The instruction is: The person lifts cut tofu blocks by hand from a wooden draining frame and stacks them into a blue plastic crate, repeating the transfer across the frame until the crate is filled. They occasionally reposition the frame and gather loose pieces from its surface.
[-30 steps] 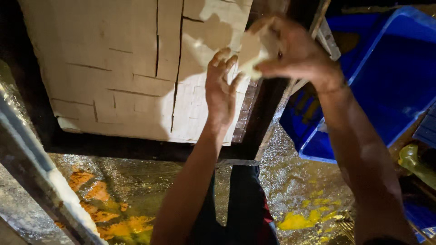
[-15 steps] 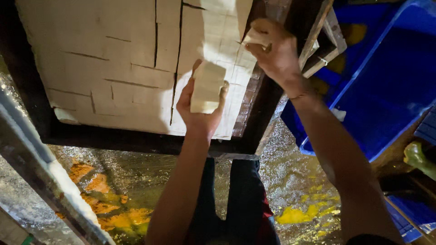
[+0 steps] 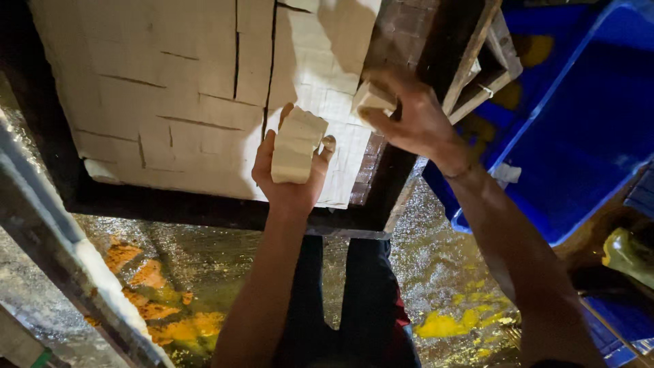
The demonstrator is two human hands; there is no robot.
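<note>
Two pale blocks were in hand in the head view. Compared with half a second earlier, the right hand [image 3: 412, 123] had dropped lower and nearer, its grip curled shut around a small block [image 3: 371, 99]. The left hand [image 3: 293, 180] had barely shifted, fingers wrapped about a stack of blocks [image 3: 296, 146] above the near right corner of the cut white slab [image 3: 184, 95] in its dark tray [image 3: 204, 211]. A blue crate [image 3: 586, 136] sat right.

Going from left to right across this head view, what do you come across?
Grey metal rail → slab of pale cut blocks → left hand holding a pale block → right hand gripping a smaller piece → blue tub.
</note>
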